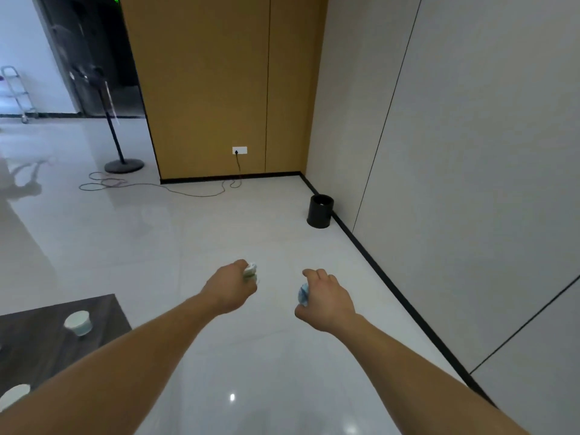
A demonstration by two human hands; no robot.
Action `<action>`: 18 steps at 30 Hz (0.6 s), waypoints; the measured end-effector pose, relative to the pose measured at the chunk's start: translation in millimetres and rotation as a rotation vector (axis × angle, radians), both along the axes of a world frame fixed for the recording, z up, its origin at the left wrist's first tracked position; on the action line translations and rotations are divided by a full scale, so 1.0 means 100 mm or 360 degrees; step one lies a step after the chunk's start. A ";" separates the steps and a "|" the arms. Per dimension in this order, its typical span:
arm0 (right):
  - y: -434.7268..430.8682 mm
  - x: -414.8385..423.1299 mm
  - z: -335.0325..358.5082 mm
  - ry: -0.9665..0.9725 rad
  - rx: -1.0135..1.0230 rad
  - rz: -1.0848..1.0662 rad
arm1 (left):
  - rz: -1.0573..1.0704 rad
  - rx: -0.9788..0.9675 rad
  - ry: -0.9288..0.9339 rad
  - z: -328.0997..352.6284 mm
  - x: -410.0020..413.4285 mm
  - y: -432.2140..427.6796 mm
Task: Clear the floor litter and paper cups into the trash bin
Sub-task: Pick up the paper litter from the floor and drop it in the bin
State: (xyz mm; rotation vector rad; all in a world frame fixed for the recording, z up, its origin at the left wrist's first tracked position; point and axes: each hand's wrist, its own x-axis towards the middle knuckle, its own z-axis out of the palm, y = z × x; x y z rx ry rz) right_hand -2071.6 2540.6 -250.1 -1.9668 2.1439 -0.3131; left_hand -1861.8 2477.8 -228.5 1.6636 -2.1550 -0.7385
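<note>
My left hand (230, 287) grips a crumpled white and green piece of litter (250, 270) that sticks out past the fingers. My right hand (326, 298) holds a crumpled blue and white piece of litter (303, 295) in its curled fingers. Both hands are stretched out over the pale tiled floor. A black round trash bin (320, 211) stands ahead and to the right, against the wall's black skirting. Two paper cups sit on a dark table at the lower left: one (79, 322) near its far side, one (14, 397) at the frame's edge.
The dark table (40, 346) fills the lower left corner. A standing fan (122, 164) is at the back left, its cable (163, 188) trailing across the floor to a wall socket (239, 150). A grey wall (470, 183) runs along the right.
</note>
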 end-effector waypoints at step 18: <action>-3.25 -2.33 0.09 0.0066 -0.0005 -0.0101 | -0.0103 0.0042 0.0060 -0.02 -2.36 -3.31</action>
